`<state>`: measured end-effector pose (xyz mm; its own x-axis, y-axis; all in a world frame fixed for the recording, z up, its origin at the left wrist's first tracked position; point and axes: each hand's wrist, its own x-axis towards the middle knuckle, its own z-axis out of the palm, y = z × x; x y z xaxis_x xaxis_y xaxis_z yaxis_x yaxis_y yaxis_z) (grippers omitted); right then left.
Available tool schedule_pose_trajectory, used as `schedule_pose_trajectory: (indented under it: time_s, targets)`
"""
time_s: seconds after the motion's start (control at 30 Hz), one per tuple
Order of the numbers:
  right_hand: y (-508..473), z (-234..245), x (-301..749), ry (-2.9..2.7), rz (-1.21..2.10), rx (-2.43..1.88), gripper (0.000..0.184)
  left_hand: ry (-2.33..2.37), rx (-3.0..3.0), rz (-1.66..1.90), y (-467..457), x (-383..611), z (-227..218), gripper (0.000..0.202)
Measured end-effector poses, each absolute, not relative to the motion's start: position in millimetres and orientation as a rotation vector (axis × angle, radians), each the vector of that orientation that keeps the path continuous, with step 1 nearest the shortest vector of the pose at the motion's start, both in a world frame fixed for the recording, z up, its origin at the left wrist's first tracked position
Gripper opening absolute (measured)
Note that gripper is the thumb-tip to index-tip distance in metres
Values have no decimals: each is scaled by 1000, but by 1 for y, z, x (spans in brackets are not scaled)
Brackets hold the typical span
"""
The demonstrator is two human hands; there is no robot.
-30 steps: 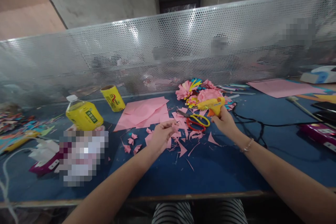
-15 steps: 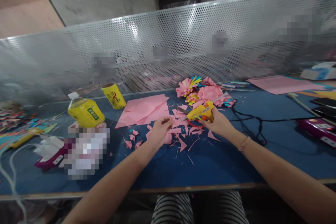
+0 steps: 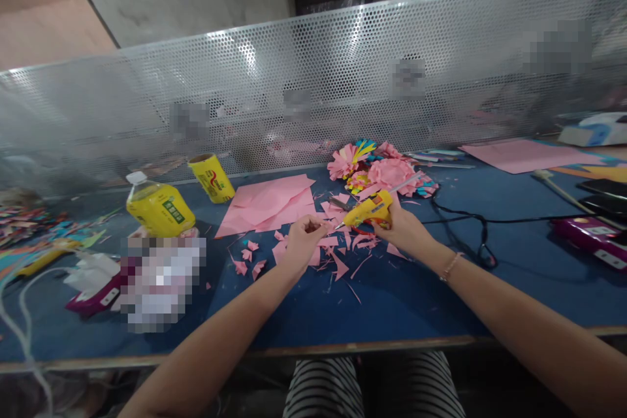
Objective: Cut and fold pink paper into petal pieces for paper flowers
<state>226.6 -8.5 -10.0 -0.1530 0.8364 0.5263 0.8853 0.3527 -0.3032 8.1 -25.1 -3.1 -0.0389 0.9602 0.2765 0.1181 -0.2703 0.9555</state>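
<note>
My right hand [image 3: 405,230] is closed round the handle of a yellow hot glue gun [image 3: 368,209], with a clear glue stick [image 3: 407,181] poking out behind. The gun's nozzle points left, close to the fingertips of my left hand [image 3: 302,240]. Those fingers are pinched on a small piece of pink paper [image 3: 330,225], mostly hidden by them. Beneath the gun lie scissors [image 3: 337,204], partly covered. Pink paper scraps [image 3: 341,266] are strewn under both hands, and several small folded pink pieces [image 3: 240,267] lie left of my left hand.
Pink sheets [image 3: 274,202] lie behind my left hand. Paper flowers [image 3: 392,173] are heaped behind the gun. A yellow bottle [image 3: 160,209] and a yellow tube [image 3: 211,178] stand at left. A black cord [image 3: 482,228] runs right. A perforated metal screen [image 3: 235,104] borders the blue table.
The glue gun has moved slightly left and down, bringing its nozzle up to my left fingertips. My left hand has shifted a little toward it, still pinching.
</note>
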Motion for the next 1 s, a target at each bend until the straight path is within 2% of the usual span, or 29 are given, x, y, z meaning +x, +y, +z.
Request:
schedule_pose_trajectory:
  time_s: [0.13, 0.77, 1.0]
  targets:
    - [-9, -10, 226, -2031, -133, -1530, 36, 1188, 1491, 1391, -24, 7, -5, 21]
    - [-8, -7, 227, -2013, -72, -1605, 38, 1124, 1365, 1402, -26, 7, -1, 18]
    - [-12, 4, 228, -1956, 92, -1584, 45, 940, 1214, 1445, -23, -11, 27, 16]
